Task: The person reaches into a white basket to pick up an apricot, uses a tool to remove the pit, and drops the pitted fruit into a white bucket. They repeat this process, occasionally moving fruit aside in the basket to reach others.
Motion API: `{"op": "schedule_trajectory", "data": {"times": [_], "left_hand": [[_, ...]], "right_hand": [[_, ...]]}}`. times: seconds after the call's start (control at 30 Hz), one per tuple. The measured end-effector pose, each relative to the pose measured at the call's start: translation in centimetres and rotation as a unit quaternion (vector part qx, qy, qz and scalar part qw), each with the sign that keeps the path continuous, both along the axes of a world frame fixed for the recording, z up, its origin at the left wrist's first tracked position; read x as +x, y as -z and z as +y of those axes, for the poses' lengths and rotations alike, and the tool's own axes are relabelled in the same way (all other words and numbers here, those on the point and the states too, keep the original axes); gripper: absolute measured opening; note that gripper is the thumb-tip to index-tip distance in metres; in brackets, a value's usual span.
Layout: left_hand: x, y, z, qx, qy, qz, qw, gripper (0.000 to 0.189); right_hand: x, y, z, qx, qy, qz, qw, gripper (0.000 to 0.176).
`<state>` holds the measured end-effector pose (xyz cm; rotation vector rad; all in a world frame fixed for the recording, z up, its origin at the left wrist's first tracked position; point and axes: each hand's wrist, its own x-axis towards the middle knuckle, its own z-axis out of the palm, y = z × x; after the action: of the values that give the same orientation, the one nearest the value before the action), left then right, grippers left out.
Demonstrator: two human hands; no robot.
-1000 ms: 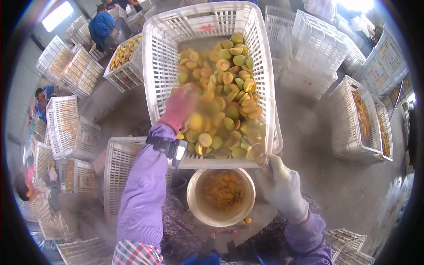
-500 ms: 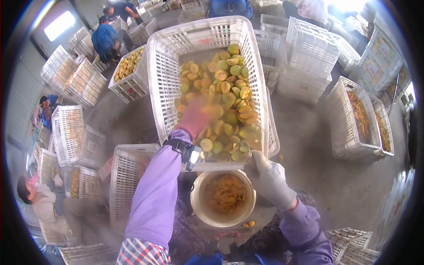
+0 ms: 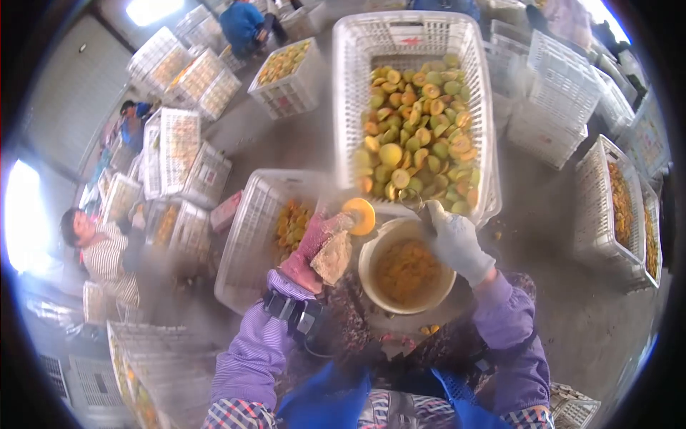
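My left hand (image 3: 323, 250), in a pink glove with a pale palm pad, grips a peach half (image 3: 361, 216), its orange cut face showing. It is left of a white bucket (image 3: 366, 270) with small orange pieces (image 3: 407, 266) in it. My right hand (image 3: 459, 242), in a white glove, closes around a thin metal loop tool (image 3: 409, 199) at the bucket's upper right. Beyond both hands, a white slatted crate (image 3: 344, 93) holds green-skinned, orange-fleshed fruit halves (image 3: 421, 136).
Another white crate (image 3: 239, 268) stands to my left with orange fruit halves (image 3: 291, 225) in it. Stacked crates (image 3: 564, 79) and filled crates (image 3: 597, 214) line the right. A seated person in stripes (image 3: 107, 254) and one in blue (image 3: 243, 28) are at the left.
My left hand has come back out of the fruit crate, now with a peach half. My view has shifted left, so the crates appear further right. The right hand stays beside the bucket.
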<state>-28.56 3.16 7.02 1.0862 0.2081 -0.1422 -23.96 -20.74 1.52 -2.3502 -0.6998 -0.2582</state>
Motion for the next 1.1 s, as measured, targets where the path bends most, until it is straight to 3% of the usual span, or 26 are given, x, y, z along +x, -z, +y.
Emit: {"op": "schedule_trajectory", "data": {"times": [0.17, 0.2, 0.27, 0.33, 0.37, 0.4, 0.6, 0.67, 0.73, 0.87, 1.0, 1.1], "left_hand": [[-4.2, 1.0, 0.3, -0.035, -0.071, 0.147, 0.986, 0.015], [-4.9, 2.3, 0.6, -0.210, -0.047, 0.180, 0.960, 0.015], [-7.4, 5.4, 2.0, -0.531, -0.008, 0.211, 0.820, 0.017], [-10.6, 5.2, 3.1, -0.517, -0.039, 0.166, 0.839, 0.019], [-12.2, 4.2, 2.3, -0.348, -0.089, 0.129, 0.924, 0.020], [-13.6, 3.4, 1.6, -0.170, -0.138, 0.097, 0.971, 0.021], [-17.8, 0.9, 6.2, -0.185, -0.154, 0.062, 0.969, 0.022], [-18.2, -1.0, 6.5, -0.153, -0.173, 0.022, 0.973, 0.031], [-18.6, -1.5, 7.6, -0.119, -0.160, -0.020, 0.980, 0.035], [-17.6, -5.3, 11.0, -0.038, -0.031, 0.037, 0.998, 0.044], [-14.4, -5.1, 14.6, 0.099, 0.035, -0.050, 0.993, 0.043], [-11.6, -4.1, 13.2, 0.058, 0.058, -0.078, 0.994, 0.036]], "right_hand": [[-0.9, 1.1, 1.3, -0.015, -0.023, -0.002, 1.000, 0.027], [-0.8, 0.8, 1.2, -0.009, -0.028, -0.012, 0.999, 0.026], [-0.4, 0.1, 1.2, -0.025, -0.018, -0.013, 0.999, 0.024], [-0.1, -0.4, 1.2, -0.055, 0.007, -0.004, 0.998, 0.021], [0.2, -0.7, 1.2, -0.034, -0.010, -0.023, 0.999, 0.019], [0.2, -0.9, 0.7, -0.018, -0.024, -0.036, 0.999, 0.018], [0.1, 0.1, 1.6, -0.024, -0.045, -0.004, 0.999, 0.025], [-0.1, 0.5, 1.5, -0.061, -0.039, -0.010, 0.997, 0.025], [0.1, 0.5, 1.9, -0.011, -0.051, 0.011, 0.999, 0.023], [0.6, 1.0, 1.3, -0.016, -0.042, 0.028, 0.999, 0.018], [0.4, 1.1, 1.1, -0.029, -0.039, 0.049, 0.998, 0.018], [0.6, 1.9, 0.9, -0.021, -0.044, 0.028, 0.998, 0.018]]}}
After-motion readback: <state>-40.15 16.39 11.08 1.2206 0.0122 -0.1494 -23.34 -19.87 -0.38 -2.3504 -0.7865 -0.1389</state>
